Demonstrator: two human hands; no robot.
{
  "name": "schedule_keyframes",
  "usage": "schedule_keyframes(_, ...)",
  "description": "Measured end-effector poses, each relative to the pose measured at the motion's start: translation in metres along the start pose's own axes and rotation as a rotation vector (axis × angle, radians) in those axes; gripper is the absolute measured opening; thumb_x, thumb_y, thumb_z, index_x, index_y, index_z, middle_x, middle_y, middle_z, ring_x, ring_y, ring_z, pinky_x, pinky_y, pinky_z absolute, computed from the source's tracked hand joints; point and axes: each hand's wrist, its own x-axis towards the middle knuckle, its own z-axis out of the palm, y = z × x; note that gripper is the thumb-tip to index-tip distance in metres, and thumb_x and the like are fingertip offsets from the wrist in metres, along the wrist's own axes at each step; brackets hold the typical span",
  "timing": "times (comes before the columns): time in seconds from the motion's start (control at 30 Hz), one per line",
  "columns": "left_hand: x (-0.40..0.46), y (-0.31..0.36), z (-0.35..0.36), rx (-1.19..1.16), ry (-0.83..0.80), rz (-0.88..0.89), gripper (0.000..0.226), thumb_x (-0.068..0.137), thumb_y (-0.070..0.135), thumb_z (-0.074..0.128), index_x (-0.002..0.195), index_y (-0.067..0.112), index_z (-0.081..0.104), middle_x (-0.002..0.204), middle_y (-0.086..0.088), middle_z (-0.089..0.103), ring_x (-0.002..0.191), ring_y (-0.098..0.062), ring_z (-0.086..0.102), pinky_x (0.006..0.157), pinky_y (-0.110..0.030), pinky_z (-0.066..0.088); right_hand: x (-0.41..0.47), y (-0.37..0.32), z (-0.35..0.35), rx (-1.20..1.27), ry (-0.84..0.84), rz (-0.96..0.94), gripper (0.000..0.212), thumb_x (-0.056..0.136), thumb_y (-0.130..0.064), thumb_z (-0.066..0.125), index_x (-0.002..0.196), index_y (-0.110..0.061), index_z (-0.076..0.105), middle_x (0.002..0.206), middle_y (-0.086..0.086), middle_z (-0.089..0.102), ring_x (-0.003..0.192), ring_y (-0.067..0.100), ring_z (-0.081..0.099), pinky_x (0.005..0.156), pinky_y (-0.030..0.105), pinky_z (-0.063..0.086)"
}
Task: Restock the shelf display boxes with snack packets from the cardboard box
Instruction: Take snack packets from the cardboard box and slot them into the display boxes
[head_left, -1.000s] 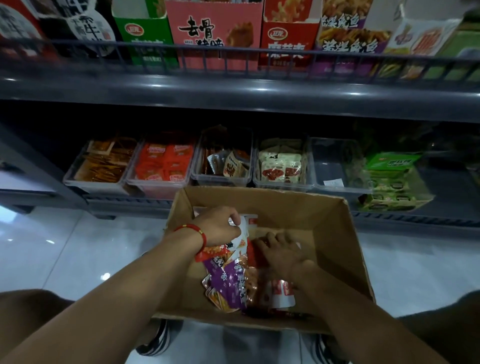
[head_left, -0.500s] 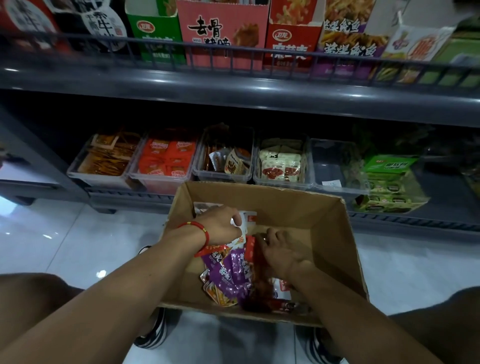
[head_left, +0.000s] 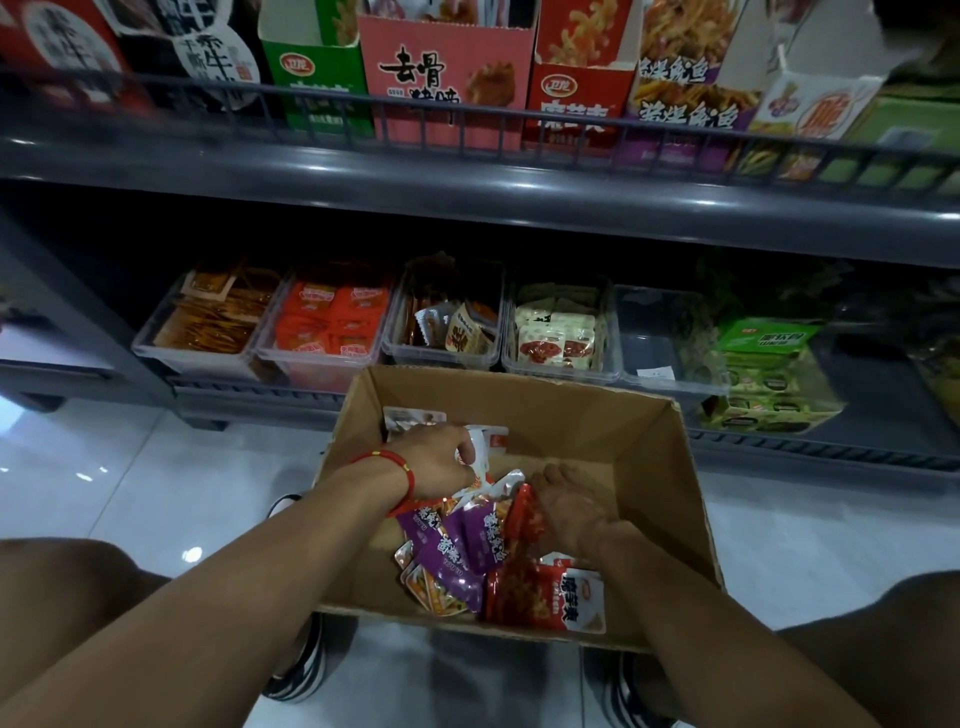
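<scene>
Left hand (head_left: 439, 460) grips white packets (head_left: 480, 449) at the box's (head_left: 670, 467) far left while right hand (head_left: 566, 512) pinches a red packet (head_left: 527, 514).

Five clear bins (head_left: 322, 358), one cardboard box (head_left: 644, 467), two hands (head_left: 566, 512).

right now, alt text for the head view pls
Both hands reach into an open cardboard box of snack packets: the left hand grips white packets, the right hand rests on red packets. Behind, a low shelf holds clear bins of snacks.

Hands (head_left: 563, 512) slightly deeper among packets (head_left: 467, 545)
</scene>
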Motion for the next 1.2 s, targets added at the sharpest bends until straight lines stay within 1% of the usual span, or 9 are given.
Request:
schedule_keyframes(0.13, -0.005, 0.007, -0.002, -0.017, -0.018, 0.027, 0.031, 0.091, 0.033, 0.067, 0.121, 0.030, 0.059, 0.122, 0.002, 0.063, 0.099, -0.016, 0.060, 0.081, -0.028, 0.050, -0.013, -0.002, -0.031, 0.201, -0.080, 0.004, 0.079, 0.075, -0.032, 0.087, 0.141, -0.023, 0.044, 0.133, 0.004, 0.060, 0.125, 0.025, 0.055, 0.106, 0.034, 0.039)
schedule_keyframes(0.3, -0.019, 0.028, -0.009, -0.080, -0.062, 0.086, 0.065, 0.087, 0.056, 0.071, 0.143, 0.030, 0.050, 0.134, 0.003, 0.060, 0.118, -0.019, 0.060, 0.104, -0.036, 0.049, -0.043, -0.017, -0.120, 0.228, -0.103, -0.160, 0.070, 0.074, -0.032, 0.088, 0.134, -0.026, 0.051, 0.119, -0.008, 0.062, 0.105, 0.014, 0.058, 0.089, 0.026, 0.044)
schedule_keyframes(0.5, -0.036, 0.043, -0.021, -0.455, -0.076, 0.176, 0.018, 0.094, 0.041, 0.070, 0.096, 0.024, 0.075, 0.101, 0.000, 0.077, 0.103, -0.026, 0.070, 0.100, -0.046, 0.054, -0.094, -0.021, -0.194, 0.013, 0.021, -0.207, 0.086, 0.071, -0.046, 0.088, 0.139, -0.029, 0.037, 0.124, -0.002, 0.061, 0.112, 0.020, 0.058, 0.091, 0.034, 0.049)
schedule_keyframes(0.6, -0.050, 0.051, -0.037, -0.658, 0.001, 0.216, 0.018, 0.093, 0.030, 0.073, 0.106, 0.017, 0.075, 0.103, 0.000, 0.079, 0.100, -0.022, 0.074, 0.097, -0.042, 0.058, -0.117, -0.003, -0.213, 0.087, 0.173, -0.107, 0.094, 0.070, -0.067, 0.078, 0.144, -0.033, 0.031, 0.141, -0.002, 0.052, 0.124, 0.021, 0.053, 0.101, 0.039, 0.048)
schedule_keyframes(0.7, -0.063, 0.056, -0.054, -0.896, 0.114, 0.215, 0.018, 0.093, 0.020, 0.072, 0.108, 0.011, 0.073, 0.100, -0.005, 0.080, 0.097, -0.024, 0.076, 0.097, -0.044, 0.058, -0.134, 0.020, -0.220, 0.408, 0.351, 0.008, 0.098, 0.066, -0.080, 0.071, 0.143, -0.031, 0.036, 0.135, -0.006, 0.056, 0.118, 0.015, 0.059, 0.099, 0.040, 0.053)
schedule_keyframes(0.83, -0.077, 0.059, -0.070, -0.970, 0.234, 0.285, 0.021, 0.091, 0.022, 0.074, 0.110, 0.014, 0.072, 0.107, -0.005, 0.079, 0.104, -0.024, 0.073, 0.104, -0.047, 0.053, -0.144, 0.014, -0.225, 1.140, 0.435, 0.016, 0.062, 0.088, -0.025, 0.076, 0.139, -0.013, 0.042, 0.111, 0.006, 0.073, 0.084, 0.023, 0.075, 0.068, 0.034, 0.062)
schedule_keyframes(0.9, -0.082, 0.058, -0.075, -0.968, 0.255, 0.327, 0.035, 0.080, 0.030, 0.081, 0.110, 0.014, 0.073, 0.106, -0.004, 0.079, 0.104, -0.024, 0.074, 0.104, -0.049, 0.053, -0.148, 0.005, -0.230, 1.226, 0.496, -0.073, 0.042, 0.091, -0.013, 0.071, 0.129, -0.007, 0.054, 0.100, 0.011, 0.076, 0.073, 0.026, 0.073, 0.059, 0.032, 0.059)
schedule_keyframes(1.03, -0.089, 0.055, -0.091, -0.998, 0.326, 0.346, 0.028, 0.082, 0.014, 0.083, 0.109, 0.012, 0.074, 0.103, -0.006, 0.079, 0.103, -0.028, 0.074, 0.099, -0.047, 0.056, -0.155, 0.001, -0.243, 1.246, 0.585, -0.122, 0.026, 0.095, -0.011, 0.067, 0.120, -0.006, 0.062, 0.086, 0.017, 0.074, 0.063, 0.025, 0.066, 0.050, 0.029, 0.052)
schedule_keyframes(1.2, -0.091, 0.051, -0.113, -1.116, 0.432, 0.315, 0.026, 0.085, -0.009, 0.071, 0.104, 0.008, 0.075, 0.098, -0.012, 0.079, 0.104, -0.038, 0.072, 0.097, -0.048, 0.055, -0.166, 0.013, -0.279, 1.187, 0.631, -0.122, 0.021, 0.103, -0.019, 0.056, 0.120, -0.008, 0.060, 0.094, 0.020, 0.073, 0.069, 0.028, 0.067, 0.049, 0.031, 0.053)
